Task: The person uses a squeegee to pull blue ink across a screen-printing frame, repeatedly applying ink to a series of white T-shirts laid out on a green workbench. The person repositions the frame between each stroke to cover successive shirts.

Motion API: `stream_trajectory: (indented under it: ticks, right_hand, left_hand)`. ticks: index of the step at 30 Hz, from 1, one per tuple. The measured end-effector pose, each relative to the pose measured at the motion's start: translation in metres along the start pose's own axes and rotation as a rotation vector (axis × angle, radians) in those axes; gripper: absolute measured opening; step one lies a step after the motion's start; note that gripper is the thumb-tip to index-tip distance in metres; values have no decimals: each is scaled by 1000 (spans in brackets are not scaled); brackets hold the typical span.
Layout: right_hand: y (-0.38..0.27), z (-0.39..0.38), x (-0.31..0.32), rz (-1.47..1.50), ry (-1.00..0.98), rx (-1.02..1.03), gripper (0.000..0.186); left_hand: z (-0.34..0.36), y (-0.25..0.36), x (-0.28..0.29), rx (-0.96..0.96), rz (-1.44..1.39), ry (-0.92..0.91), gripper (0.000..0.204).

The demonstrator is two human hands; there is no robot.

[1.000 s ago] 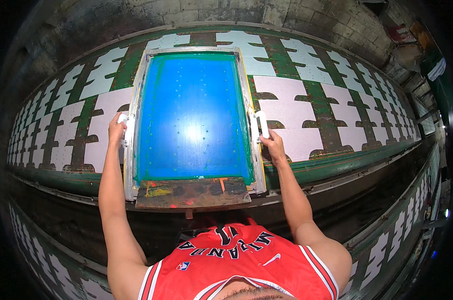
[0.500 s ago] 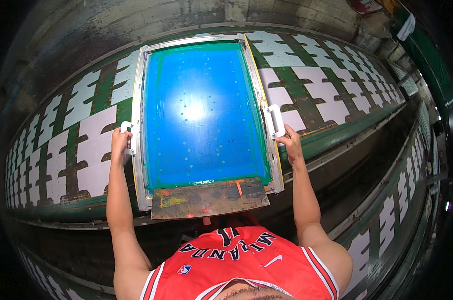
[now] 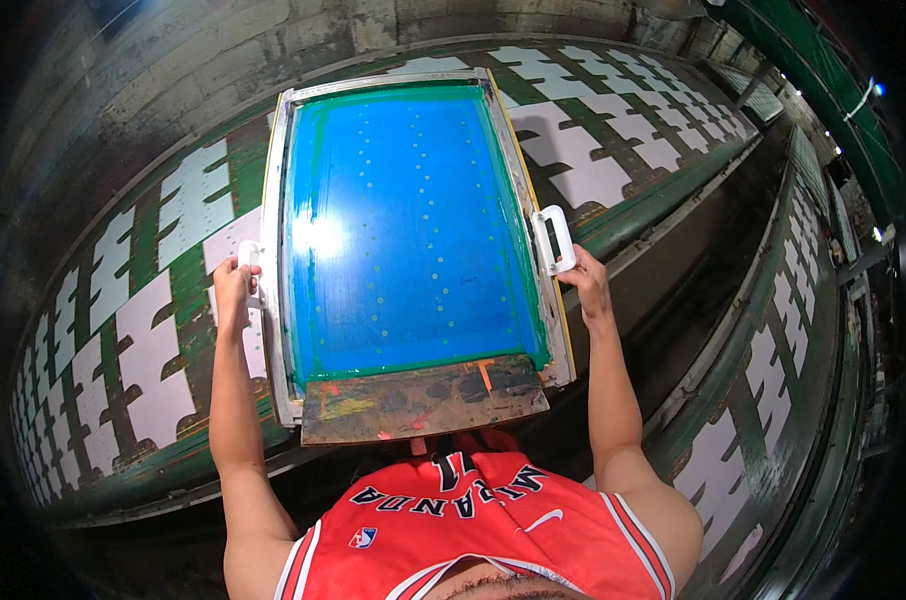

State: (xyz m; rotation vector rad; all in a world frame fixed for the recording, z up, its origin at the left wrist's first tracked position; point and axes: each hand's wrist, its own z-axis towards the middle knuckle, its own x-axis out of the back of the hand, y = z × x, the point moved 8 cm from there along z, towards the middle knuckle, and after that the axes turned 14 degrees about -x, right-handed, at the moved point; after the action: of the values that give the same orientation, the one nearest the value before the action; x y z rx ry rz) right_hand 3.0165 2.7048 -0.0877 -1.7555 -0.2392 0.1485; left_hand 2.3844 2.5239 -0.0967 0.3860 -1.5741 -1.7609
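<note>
A large screen frame with a blue, dotted mesh and green border spans the middle of my view, over the long green table. A stained board is attached at its near end. My left hand is closed on the white left handle. My right hand grips the white right handle at its near part. Pale pink and white cut panels lie in rows on the table around the frame; those under it are hidden.
The long table curves away to both sides before a concrete wall. Another table with cut panels runs along my right, past a dark gap. A green covered structure stands at the upper right.
The table, wall and panels have swung round in my view. The frame and both hands have shifted right since a second ago, exposing more panels at left. Both grips stay on the handles.
</note>
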Motion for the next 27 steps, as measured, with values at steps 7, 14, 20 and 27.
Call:
stream_trajectory:
  ticks: [7,14,20,27]
  right_hand:
    - [-8,21,150,-69,103,-14,35]
    - [-10,35,268,-61,151,-8,34]
    - [-1,42,333,-54,207,-25,36]
    - [17,66,370,-53,203,-67,36]
  left_hand:
    - [-9,21,-160,50,-15,-58,19]
    - [-34,47,-290,50,1,-119,13]
    - [-36,78,-362,28,-1,-184,12]
    - [-24,84,-408,25,115,-244,19]
